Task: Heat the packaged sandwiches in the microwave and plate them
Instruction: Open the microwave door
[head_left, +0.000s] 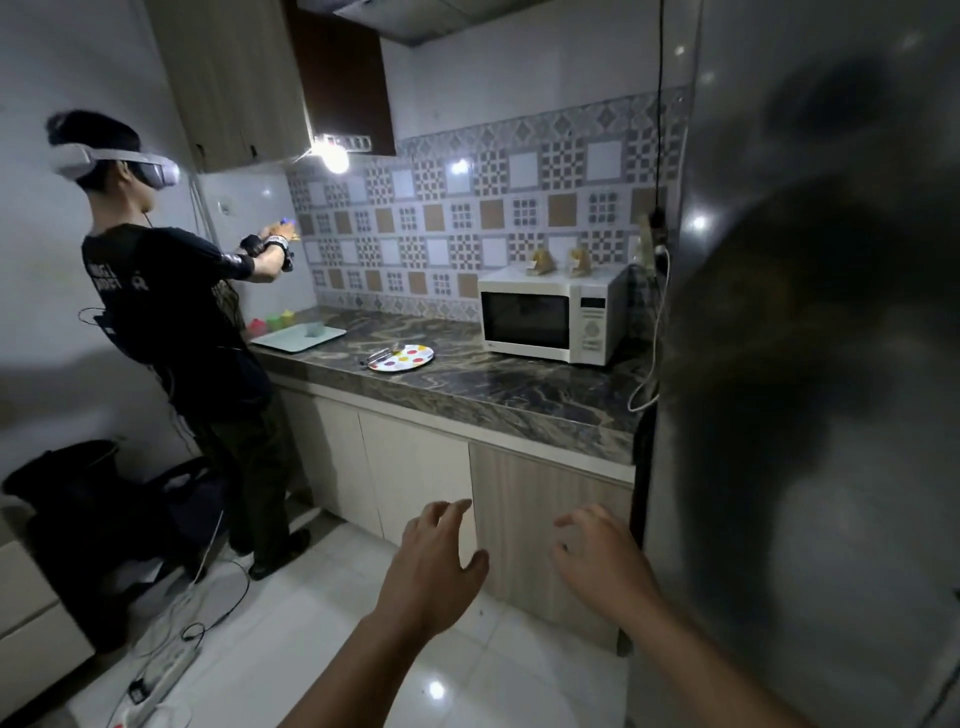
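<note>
Both hands reach forward over the white floor, low and near — the left hand (434, 561) and the right hand (602, 558) each have loosely spread fingers and hold nothing. The white microwave (550, 314) stands with its door closed at the far right of the marble desk (493, 384), beside the grey fridge (810, 364). A dotted plate (401, 358) with tongs on it lies left of the microwave. No sandwiches can be made out. Another person (171, 312) in a headset stands at the left end of the desk.
</note>
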